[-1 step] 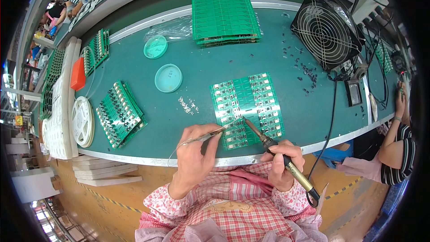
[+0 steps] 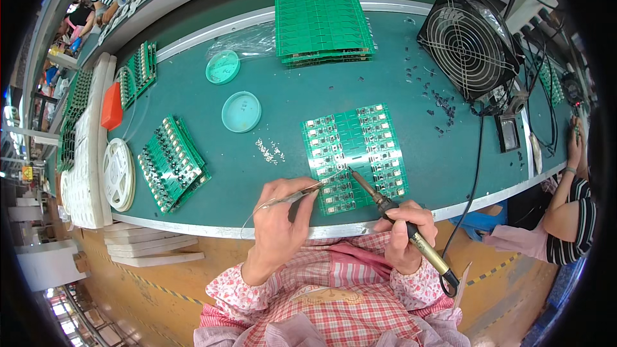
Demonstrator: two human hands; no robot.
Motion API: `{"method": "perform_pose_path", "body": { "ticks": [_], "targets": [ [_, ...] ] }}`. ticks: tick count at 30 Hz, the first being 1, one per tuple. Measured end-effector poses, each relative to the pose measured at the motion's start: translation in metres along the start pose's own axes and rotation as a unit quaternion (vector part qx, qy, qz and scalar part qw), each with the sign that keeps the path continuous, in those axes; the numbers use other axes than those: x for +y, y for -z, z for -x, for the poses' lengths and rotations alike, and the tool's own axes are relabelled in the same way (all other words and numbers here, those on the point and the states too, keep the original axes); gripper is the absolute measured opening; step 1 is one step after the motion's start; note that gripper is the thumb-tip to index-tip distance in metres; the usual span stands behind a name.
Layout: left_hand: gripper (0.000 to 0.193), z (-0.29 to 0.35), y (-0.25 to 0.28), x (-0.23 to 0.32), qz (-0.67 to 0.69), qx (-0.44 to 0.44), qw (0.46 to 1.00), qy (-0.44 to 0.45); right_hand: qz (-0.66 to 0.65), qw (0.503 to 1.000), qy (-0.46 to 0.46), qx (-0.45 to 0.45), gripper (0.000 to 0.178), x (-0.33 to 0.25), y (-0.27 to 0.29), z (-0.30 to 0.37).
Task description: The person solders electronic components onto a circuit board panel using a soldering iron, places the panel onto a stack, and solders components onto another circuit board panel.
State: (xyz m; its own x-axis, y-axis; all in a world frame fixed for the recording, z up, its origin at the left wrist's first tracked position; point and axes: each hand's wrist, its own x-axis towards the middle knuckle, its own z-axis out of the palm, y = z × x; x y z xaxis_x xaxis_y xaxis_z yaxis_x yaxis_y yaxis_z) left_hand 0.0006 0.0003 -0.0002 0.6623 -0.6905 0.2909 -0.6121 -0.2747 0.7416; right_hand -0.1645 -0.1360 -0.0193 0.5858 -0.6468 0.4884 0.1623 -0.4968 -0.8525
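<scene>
A green circuit board panel (image 2: 351,130) with rows of small components lies flat on the bench before me. My right hand (image 2: 407,231) is closed round a soldering iron (image 2: 429,252), whose tip touches or nearly touches the panel's left column of parts. At the panel's lower left, my left hand (image 2: 277,225) pinches slim metal tweezers (image 2: 297,196). A thin wire, seemingly solder, curves out behind that hand, and a fine strand runs toward the iron's tip. Whether the tweezers' points grip a part is too small to tell.
Loose white parts (image 2: 270,151) and two round teal lids (image 2: 241,112) lie left of the panel. Board stacks stand behind (image 2: 321,26) and left (image 2: 172,166), beside white reels (image 2: 118,175). A black fan (image 2: 464,45) stands back right near scattered black bits (image 2: 442,106). Another person's arm (image 2: 565,186) is at right.
</scene>
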Motion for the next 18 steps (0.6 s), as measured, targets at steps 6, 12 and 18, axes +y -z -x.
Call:
{"method": "perform_pose_path", "body": {
  "ticks": [6,12,18],
  "targets": [
    [0.017,-0.0004,-0.0081,0.0027,0.001,0.006,1.000,-0.002,-0.004,1.000,0.009,-0.007,0.012,0.0027,0.0076,-0.0010],
    [0.017,-0.0008,-0.0074,0.0023,-0.002,0.008,1.000,-0.012,-0.013,1.000,0.011,-0.005,0.011,0.0021,0.0061,-0.0012],
    [0.016,-0.0013,-0.0077,0.0016,-0.004,0.014,1.000,-0.020,-0.030,0.999,-0.013,0.004,0.010,-0.0011,0.0055,0.0014]
  ]
}}
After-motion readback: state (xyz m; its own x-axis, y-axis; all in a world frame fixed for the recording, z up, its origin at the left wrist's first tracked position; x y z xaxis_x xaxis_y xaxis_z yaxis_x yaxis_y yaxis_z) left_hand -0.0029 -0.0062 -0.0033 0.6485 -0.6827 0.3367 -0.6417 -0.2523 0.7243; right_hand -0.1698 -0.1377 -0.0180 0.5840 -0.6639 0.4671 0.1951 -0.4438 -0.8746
